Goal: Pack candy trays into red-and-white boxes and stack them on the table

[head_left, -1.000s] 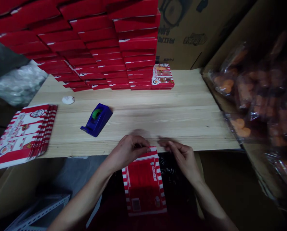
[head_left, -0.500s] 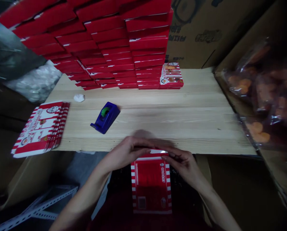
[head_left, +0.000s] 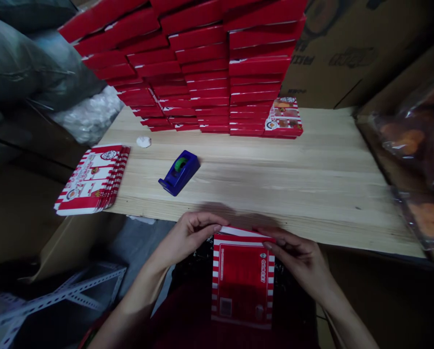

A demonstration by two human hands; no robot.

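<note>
A flat red carton with white-striped borders (head_left: pixel 242 283) lies below the front edge of the wooden board, on my lap or a dark surface. My left hand (head_left: pixel 191 237) pinches its top left corner. My right hand (head_left: pixel 295 257) holds its top right part, with the fingers over the edge. A white strip of the folded top flap shows between my hands. Near my left hand, a blue tape dispenser (head_left: pixel 178 173) with a green tape roll stands on the board.
Tall stacks of red boxes (head_left: pixel 202 72) rise at the back of the wooden board (head_left: pixel 311 184), with a printed carton pile (head_left: pixel 284 118) beside them. Flat printed cartons (head_left: pixel 93 179) overhang the left edge. Bags of orange goods (head_left: pixel 406 145) lie at right.
The carton has turned from tilted to straight, and its white top flap now shows. Both hands moved with it. The whole scene shifted right in view as my head turned left.
</note>
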